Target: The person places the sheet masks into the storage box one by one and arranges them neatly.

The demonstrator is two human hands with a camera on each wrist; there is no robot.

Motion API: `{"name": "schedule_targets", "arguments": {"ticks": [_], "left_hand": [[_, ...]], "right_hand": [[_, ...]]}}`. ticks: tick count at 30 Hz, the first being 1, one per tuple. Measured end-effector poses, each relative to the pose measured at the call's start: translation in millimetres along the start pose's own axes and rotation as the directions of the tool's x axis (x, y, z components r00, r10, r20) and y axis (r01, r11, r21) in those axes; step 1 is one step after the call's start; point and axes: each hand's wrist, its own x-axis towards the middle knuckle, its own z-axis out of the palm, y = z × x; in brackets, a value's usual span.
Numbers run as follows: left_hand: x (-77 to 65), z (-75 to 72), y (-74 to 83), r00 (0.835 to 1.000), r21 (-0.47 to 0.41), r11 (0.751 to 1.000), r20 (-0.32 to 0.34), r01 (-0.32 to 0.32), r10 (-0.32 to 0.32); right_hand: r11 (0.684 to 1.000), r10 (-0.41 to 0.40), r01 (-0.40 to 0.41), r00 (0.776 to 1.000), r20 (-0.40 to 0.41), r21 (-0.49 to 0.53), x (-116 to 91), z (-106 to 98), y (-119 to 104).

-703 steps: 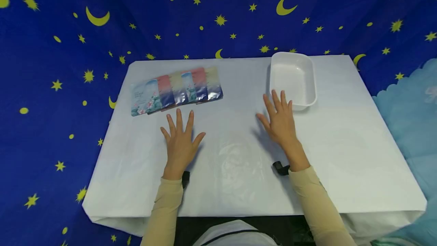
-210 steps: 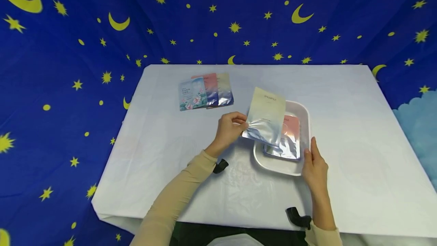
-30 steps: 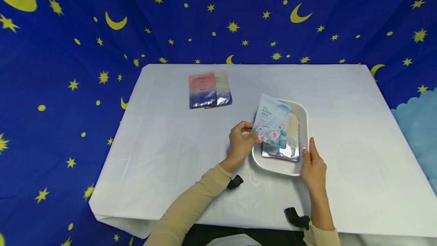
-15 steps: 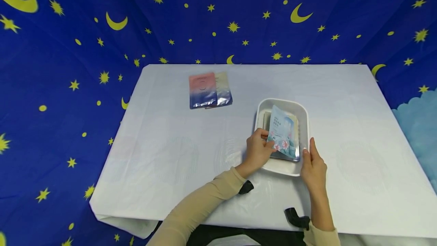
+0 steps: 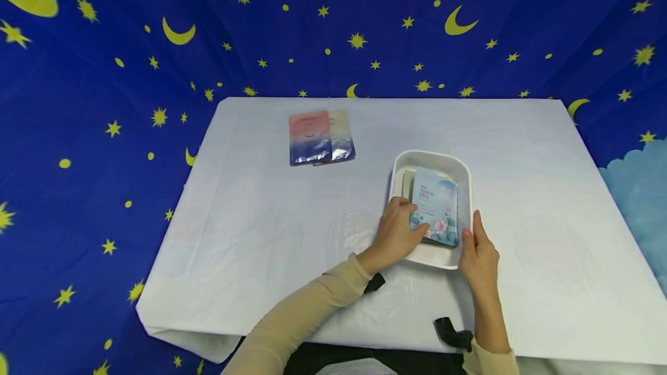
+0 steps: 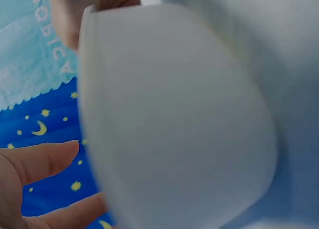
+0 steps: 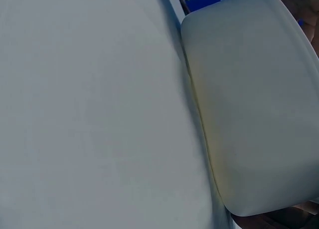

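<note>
A white plastic basin (image 5: 466, 187) stands right of the table's middle. In it lies a stack of face mask packets, topped by a light-blue one (image 5: 436, 204) with pink flowers; a beige packet (image 5: 407, 183) shows along its left edge. My left hand (image 5: 397, 227) is over the basin's left side, at the blue packet's lower left, thumb and fingers spread apart. The left wrist view shows that gap above the basin wall (image 6: 174, 114). My right hand (image 5: 480, 256) holds the basin's right side, thumb at the rim, fingers outside. The right wrist view mostly shows the basin's outer wall (image 7: 254, 104).
Two more mask packets, one pink and blue (image 5: 310, 138) and one beige (image 5: 341, 135), lie overlapping at the back left of the white-covered table (image 5: 250, 201). Black wrist camera mounts (image 5: 452, 334) stick out from the forearms. A blue star-patterned cloth (image 5: 333, 28) hangs behind.
The left hand has brought the blue flowered packet rightward and down into the basin onto the stack; its fingers have let go. The right hand has stayed at the basin's side.
</note>
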Motion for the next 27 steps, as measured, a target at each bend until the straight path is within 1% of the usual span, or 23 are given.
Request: {"name": "schedule_targets", "arguments": {"ticks": [2, 4, 7, 9, 10, 12, 14, 16, 19, 21, 24, 27], "left_hand": [[0.4, -7.4, 0.3, 1.0, 0.0, 1.0, -0.01, -0.008, 0.008], [2.1, -15.6, -2.7, 0.999, -0.025, 1.0, -0.04, -0.016, 0.015], [7.2, -29.7, -14.3, 0.992, -0.068, 0.998, -0.125, 0.0, -0.008], [12.3, -40.9, -27.2, 0.979, -0.075, 0.997, -0.201, 0.016, -0.03], [15.3, -46.7, -35.2, 0.969, -0.077, 0.997, -0.243, 0.028, -0.046], [22.3, -59.5, -53.4, 0.945, -0.063, 0.995, -0.314, 0.079, -0.095], [30.3, -73.8, -72.5, 0.917, -0.058, 0.987, -0.365, 0.148, -0.159], [39.1, -87.7, -91.6, 0.884, -0.054, 0.97, -0.403, 0.237, -0.238], [52.3, -108.3, -116.0, 0.833, -0.073, 0.932, -0.428, 0.354, -0.35], [60.5, -119.5, -130.0, 0.803, -0.088, 0.91, -0.442, 0.405, -0.4], [72.3, -131.6, -147.6, 0.769, -0.101, 0.887, -0.459, 0.451, -0.444], [81.7, -137.7, -161.3, 0.74, -0.1, 0.865, -0.476, 0.491, -0.475]], "right_hand": [[1.0, 0.003, -0.003, 1.0, 0.0, 0.003, 0.1, -0.3, -0.7], [1.0, 0.01, -0.01, 1.0, 0.006, 0.004, 0.0, -0.6, -1.5], [1.0, 0.019, -0.019, 1.0, 0.013, 0.001, -0.1, -0.4, -2.2], [1.0, 0.024, -0.024, 1.0, 0.019, -0.001, -0.2, -0.1, -2.5], [1.0, 0.026, -0.026, 0.999, 0.021, -0.002, -0.1, 0.1, -2.6], [1.0, 0.027, -0.027, 0.999, 0.025, -0.002, 0.2, 0.4, -2.7], [1.0, 0.029, -0.029, 0.999, 0.025, -0.002, 0.4, 0.5, -2.7], [1.0, 0.03, -0.03, 0.999, 0.025, -0.002, 0.6, 0.2, -2.6], [1.0, 0.03, -0.029, 0.999, 0.025, -0.006, 0.5, -0.5, -2.1], [1.0, 0.03, -0.03, 0.999, 0.026, -0.009, 0.3, -0.9, -1.5], [0.999, 0.03, -0.03, 0.999, 0.028, -0.013, -0.3, -1.1, -0.8], [1.0, 0.024, -0.023, 0.999, 0.026, -0.019, -0.9, -0.8, 0.1]]}}
